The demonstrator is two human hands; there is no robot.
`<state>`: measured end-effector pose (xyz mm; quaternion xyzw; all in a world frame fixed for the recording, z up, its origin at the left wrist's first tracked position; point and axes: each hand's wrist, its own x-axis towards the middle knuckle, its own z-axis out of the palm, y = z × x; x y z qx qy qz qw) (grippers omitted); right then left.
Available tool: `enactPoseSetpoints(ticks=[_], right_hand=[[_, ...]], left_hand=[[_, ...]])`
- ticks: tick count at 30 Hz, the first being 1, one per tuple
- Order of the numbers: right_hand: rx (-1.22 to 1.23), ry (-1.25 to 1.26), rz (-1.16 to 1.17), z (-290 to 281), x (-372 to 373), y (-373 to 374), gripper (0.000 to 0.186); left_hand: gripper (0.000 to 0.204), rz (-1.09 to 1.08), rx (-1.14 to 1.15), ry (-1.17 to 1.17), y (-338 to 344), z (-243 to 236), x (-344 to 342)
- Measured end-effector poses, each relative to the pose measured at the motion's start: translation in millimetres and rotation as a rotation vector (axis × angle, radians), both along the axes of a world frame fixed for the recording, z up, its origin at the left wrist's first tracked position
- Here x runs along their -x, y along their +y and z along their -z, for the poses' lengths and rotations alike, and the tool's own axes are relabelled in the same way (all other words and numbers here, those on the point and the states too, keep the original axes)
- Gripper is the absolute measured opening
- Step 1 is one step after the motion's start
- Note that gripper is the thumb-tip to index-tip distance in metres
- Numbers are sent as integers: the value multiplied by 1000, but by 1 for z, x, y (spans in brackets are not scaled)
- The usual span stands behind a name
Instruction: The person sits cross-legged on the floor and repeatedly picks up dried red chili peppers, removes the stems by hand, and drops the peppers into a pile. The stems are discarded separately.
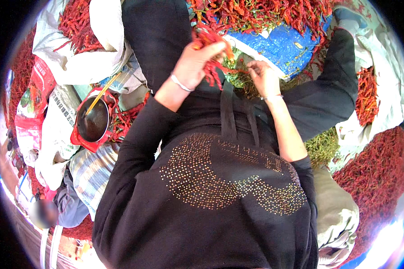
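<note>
Here, the fingers [213,47] of the left hand [194,65] are curled tight around a bunch of dried red chillies [209,54], whose ends stick out above and below the fist; a thin bangle [181,84] circles that wrist. Just to the right of those fingers, the right hand [264,78] has its fingertips pinched together on a thin stem end [240,70] that runs toward the bunch; how firmly they grip it is too small to tell. Between and beneath both hands lies a litter of green stems [238,80]. Beyond the fingers, farther from the person, a blue tarpaulin [283,47] carries a large heap of red chillies [265,13]. The person's black sleeves and black top with gold studs [229,179] fill the space below the hands. Well to the left of the left hand, a dark metal bowl [93,122] with a stick in it sits on a red tray, beside white sacks [83,62] holding more chillies. Far right of the right hand, more red chillies [377,170] are spread on the ground, with a second pile of green stems [322,145] nearer.
</note>
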<state>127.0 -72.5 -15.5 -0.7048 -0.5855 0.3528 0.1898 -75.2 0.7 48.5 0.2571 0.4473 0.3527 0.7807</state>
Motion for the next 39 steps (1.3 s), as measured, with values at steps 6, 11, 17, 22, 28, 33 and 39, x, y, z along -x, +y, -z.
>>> enactPoseSetpoints(ticks=[6, 11, 17, 22, 28, 33, 39], right_hand=[[17, -27, -222, 14, 23, 13, 14], [-187, -328, -483, 32, 50, 20, 16], [-98, 160, -35, -2, 11, 25, 11], [310, 1179, 361, -41, -22, 11, 16], [226, 1203, 285, -49, -16, -3, 18], [103, 981, 236, -62, -5, -2, 20], [159, 927, 311, -58, -13, -6, 17]], left_hand=[[17, -82, 71, -251, 7, -9, 43], [15, 14, 20, -112, 3, -4, 18], [9, 116, 103, -105, -4, 11, -4], [10, 328, -69, 41, -10, 11, -19], [16, 426, -163, 143, -16, 16, -39], [19, 491, -74, 120, -13, 12, -38], [19, 362, 6, 21, -14, 14, -41]])
